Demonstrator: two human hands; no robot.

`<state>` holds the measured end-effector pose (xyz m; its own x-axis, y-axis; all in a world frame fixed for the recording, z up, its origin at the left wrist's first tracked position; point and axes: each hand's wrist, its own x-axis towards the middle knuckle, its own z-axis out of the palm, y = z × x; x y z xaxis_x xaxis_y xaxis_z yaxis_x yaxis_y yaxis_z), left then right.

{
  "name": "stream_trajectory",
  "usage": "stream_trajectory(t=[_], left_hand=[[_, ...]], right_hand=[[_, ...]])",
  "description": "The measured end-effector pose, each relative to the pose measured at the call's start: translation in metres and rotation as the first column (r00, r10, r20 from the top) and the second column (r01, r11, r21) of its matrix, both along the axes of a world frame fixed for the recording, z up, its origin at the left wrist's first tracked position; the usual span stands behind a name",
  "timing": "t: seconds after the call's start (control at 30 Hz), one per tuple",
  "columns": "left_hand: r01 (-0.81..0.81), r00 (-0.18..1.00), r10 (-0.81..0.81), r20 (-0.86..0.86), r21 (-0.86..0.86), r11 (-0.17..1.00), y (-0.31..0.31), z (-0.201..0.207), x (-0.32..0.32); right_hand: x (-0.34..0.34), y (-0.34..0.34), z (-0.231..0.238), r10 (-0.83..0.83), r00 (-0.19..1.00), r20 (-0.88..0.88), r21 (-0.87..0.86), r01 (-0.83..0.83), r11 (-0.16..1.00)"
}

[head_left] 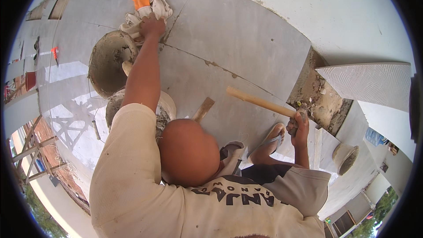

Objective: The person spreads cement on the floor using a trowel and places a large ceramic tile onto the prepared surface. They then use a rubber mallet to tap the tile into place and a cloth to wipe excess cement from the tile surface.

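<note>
Grey tiles (238, 31) are laid; a bare patch (325, 99) at their right edge appears left to fill. The cloth (161, 7), near their far edge, is covered by the left hand (152, 26), finger closure undeterminable; a mallet (261, 101) is clasped by the right hand's (301, 126) curled fingers.

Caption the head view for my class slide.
Left grip on a cloth, right grip on a hammer, over grey tiles.

The bundled cloth (157, 8) is off-white and bright orange, the wooden handle (260, 101) pale tan. Floor tiles (229, 28) are mottled grey; the wall (304, 0) is white. Curved, combed lines pattern the whitish panel (374, 83). Black lettering (243, 199) marks the cream shirt (132, 202). The bucket (100, 64) looks grey-brown.
</note>
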<state>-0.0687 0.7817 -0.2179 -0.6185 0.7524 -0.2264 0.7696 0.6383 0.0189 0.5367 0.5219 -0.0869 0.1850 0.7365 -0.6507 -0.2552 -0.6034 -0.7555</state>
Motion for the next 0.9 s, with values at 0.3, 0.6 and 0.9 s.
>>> stream_trajectory(t=[0.3, 0.6, 0.9], left_hand=[[0.392, 0.891, -0.372, 0.261, -0.03, 0.919, -0.071, -0.022, 0.087], [0.676, 0.522, -0.534, 0.666, 0.059, 0.734, -0.159, -0.021, 0.271], [0.872, 0.145, -0.184, 0.972, -0.038, 0.487, -0.215, 0.014, 0.38]], right_hand=[[0.012, 0.03, -0.013, 0.013, 0.992, -0.125, 0.096, -0.002, 0.995], [0.053, 0.051, -0.023, -0.048, 0.99, -0.129, 0.252, 0.08, 0.964], [0.072, 0.081, -0.012, -0.149, 0.979, -0.136, 0.281, 0.182, 0.942]])
